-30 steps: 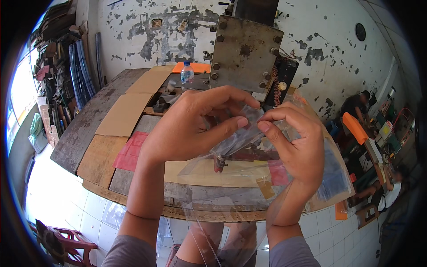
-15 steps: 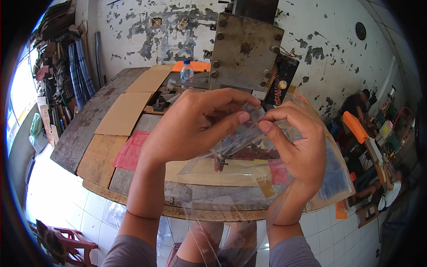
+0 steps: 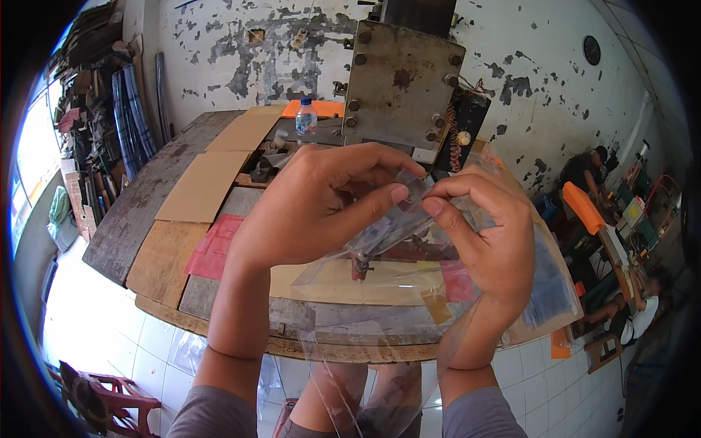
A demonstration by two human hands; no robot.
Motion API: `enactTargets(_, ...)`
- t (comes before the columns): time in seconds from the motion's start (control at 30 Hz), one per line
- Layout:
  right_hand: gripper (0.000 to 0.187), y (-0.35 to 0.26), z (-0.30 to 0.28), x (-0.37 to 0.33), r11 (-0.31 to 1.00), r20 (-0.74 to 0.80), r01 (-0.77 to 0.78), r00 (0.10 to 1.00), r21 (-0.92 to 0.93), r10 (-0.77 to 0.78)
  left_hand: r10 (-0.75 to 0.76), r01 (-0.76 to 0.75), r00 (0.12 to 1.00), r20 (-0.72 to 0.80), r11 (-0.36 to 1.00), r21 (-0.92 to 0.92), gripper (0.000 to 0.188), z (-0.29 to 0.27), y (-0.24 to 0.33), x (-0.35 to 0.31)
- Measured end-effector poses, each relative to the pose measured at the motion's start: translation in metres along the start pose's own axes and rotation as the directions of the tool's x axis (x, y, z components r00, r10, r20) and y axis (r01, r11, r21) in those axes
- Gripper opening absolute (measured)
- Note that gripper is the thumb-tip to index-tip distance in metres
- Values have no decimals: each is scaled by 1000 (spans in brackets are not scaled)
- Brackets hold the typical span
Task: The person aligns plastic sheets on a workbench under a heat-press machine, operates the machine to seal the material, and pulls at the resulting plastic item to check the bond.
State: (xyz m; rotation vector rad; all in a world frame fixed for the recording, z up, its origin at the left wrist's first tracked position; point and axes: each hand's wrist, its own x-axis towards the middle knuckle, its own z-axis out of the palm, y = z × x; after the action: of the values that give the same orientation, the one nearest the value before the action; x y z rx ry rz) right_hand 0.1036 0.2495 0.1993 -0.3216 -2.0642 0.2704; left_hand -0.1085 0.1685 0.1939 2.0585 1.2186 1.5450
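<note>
A clear plastic sheet (image 3: 372, 292) hangs from my two raised hands, its lower part dropping past the table's front edge over my legs. With thumb and fingers closed, my left hand (image 3: 328, 197) grips a folded part of it at the top. Close beside it, my right hand (image 3: 485, 226) pinches the sheet between thumb and forefinger. The fingertips of both hands nearly meet. Whether the sheet is a single layer or a bag, I cannot tell. Through the plastic shows a small reddish metal fitting (image 3: 359, 266) on the table.
Behind my hands stands a bolted metal machine (image 3: 401, 80). The worn table (image 3: 153, 160) carries cardboard pieces (image 3: 201, 186), a red sheet (image 3: 216, 247) and a water bottle (image 3: 306, 118). Blue-tinted plastic sheets (image 3: 548, 281) lie at the right. A red stool (image 3: 120, 401) stands at the lower left. People work far right.
My hands stay almost in place, still gripping the plastic sheet. The folded plastic at my left fingertips has shifted slightly.
</note>
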Motion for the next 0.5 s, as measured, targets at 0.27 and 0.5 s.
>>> enactTargets(0.27, 11, 1, 1, 0, 1000, -10, 3, 1000, -13, -3, 42, -42, 999, 4, 996, 80, 23, 1, -3, 0)
enactTargets(0.5, 12, 3, 1, 1, 1000, -6, 23, 1000, -11, -23, 6, -6, 1000, 2, 990, 138, 17, 2, -1, 1)
